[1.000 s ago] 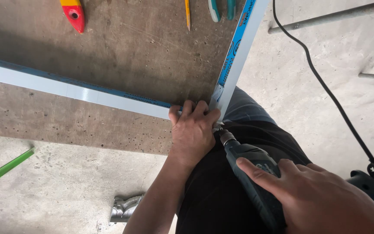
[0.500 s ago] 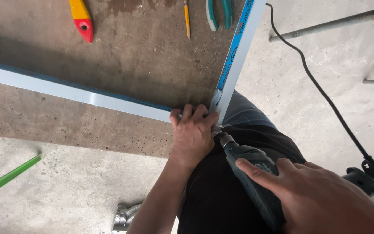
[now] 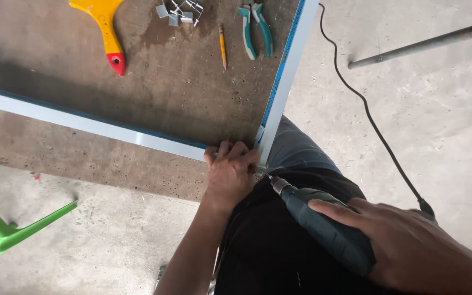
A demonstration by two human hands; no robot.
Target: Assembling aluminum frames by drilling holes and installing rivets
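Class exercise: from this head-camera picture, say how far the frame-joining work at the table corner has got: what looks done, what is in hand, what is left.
Done: two pale metal bars already meet at a corner on the table. In hand: the left hand presses that corner joint while the right hand aims the corded drill, its bit at the joint. Left: whether a screw is seated cannot be seen; pliers, pencil and small metal brackets lie unused beyond.

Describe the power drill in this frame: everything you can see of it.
The power drill is a corded hand tool with a dark grey-green body and a metal chuck and bit at its front. It lies tilted, nose pointing up-left at the corner where the two pale aluminium frame bars meet. The right hand wraps its rear, index finger laid along the body. The left hand presses the corner just beside the bit. A black cord trails across the concrete floor behind.
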